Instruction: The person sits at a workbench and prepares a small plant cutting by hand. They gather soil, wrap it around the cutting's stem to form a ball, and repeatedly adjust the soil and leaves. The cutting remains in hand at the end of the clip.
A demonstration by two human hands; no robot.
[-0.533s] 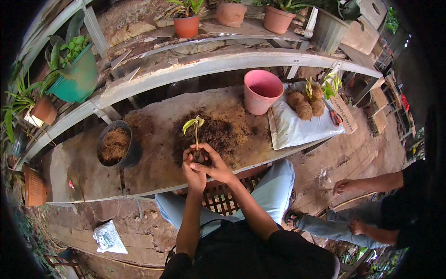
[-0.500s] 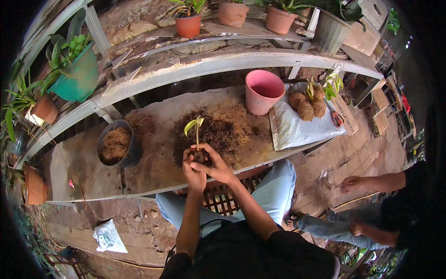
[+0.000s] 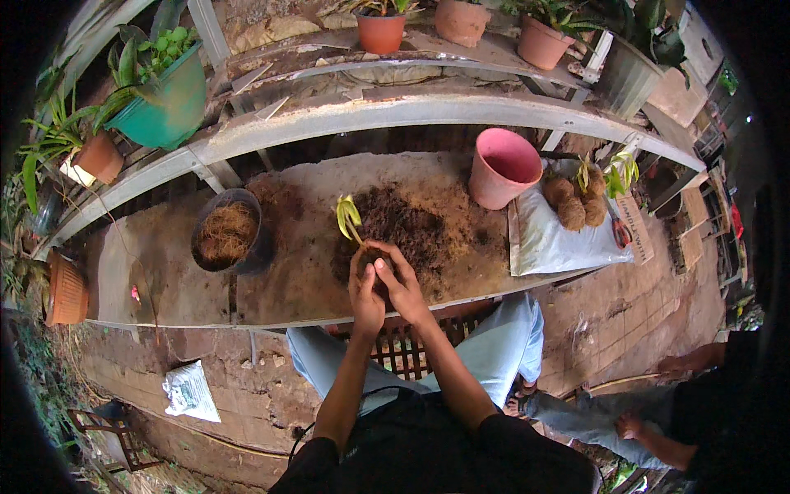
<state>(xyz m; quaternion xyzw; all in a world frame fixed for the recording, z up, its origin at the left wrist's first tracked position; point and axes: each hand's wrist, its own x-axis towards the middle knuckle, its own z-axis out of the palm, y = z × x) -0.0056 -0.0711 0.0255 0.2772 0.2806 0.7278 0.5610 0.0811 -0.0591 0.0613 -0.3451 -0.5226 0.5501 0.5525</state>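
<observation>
L hand (image 3: 367,301) & R hand (image 3: 403,290) cup soil ball (image 3: 376,256) of seedling (image 3: 348,214) over table's (image 3: 288,290) near side; stem (image 3: 357,237) tilts left. Prob. best: press evenly from both sides, w/o pinching stem.

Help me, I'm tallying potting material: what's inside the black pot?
The black pot holds loose brown fibre. That covers the bottom, so whether anything lies beneath cannot be seen.

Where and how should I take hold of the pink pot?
I'd grip the pink pot by its left rim, coming from above and left: its wide mouth opens upward, so the lip can be pinched, and the white bag sits close on its right. The left hand and right hand cup the seedling.
</observation>
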